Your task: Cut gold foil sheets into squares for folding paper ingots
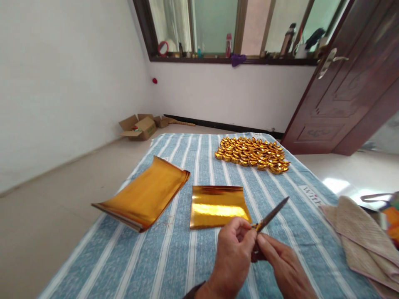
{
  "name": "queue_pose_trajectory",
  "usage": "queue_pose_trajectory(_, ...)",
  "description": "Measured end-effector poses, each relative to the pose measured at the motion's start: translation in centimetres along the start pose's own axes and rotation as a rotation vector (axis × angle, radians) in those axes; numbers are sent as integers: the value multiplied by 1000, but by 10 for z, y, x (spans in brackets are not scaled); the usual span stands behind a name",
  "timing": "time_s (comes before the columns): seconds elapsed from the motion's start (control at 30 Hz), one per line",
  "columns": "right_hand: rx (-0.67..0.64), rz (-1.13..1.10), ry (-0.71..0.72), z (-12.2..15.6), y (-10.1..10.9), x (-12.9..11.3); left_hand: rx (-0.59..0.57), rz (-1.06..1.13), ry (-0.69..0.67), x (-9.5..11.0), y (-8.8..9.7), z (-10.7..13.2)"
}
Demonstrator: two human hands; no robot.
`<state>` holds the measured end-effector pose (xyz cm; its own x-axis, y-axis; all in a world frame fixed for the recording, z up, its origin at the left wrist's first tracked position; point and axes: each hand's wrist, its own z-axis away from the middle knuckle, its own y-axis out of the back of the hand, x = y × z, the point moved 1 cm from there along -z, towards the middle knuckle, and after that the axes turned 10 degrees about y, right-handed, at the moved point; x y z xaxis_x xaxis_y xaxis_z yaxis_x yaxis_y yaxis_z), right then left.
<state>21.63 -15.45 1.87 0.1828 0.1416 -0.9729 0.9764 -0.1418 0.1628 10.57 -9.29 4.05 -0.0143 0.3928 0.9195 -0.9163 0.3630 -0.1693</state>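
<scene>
My right hand (282, 259) is closed round the handle of what looks like a pair of scissors (274, 214). The dark pointed blades lie together and aim up to the right; most of the handle is hidden by my fingers. My left hand (233, 253) pinches a small folded piece of gold foil paper (255, 226) against the base of the blades. Just beyond my left hand lies a flat sheet of shiny gold foil paper (218, 205). Further left rests a thicker stack of gold foil paper (146, 191), its edges curling.
Many folded gold paper ingots (252, 153) stand in rows at the table's far right. A striped blue cloth (183, 249) covers the table. Beige folded fabric (364, 241) sits at the right edge. An open cardboard box (141, 128) is on the floor, and a brown door (339, 83) stands at right.
</scene>
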Motion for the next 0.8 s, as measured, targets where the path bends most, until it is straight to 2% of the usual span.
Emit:
queue_pose_trajectory(0.17,69,-220,-55,0,7,-3,-19,99,31,2,-11,2)
queue_pose_trajectory(0.4,167,-415,-152,-5,13,-13,-11,121,-34,-5,-27,2)
queue_pose_trajectory(0.53,210,-459,-148,-8,13,-21,-20,164,-59,-5,-31,1)
queue_pose_trajectory(0.63,254,-512,-161,-11,13,-24,-70,262,-41,-2,-34,2)
queue_pose_trajectory(0.8,344,-522,-141,-14,20,-17,-148,402,27,2,-38,0)
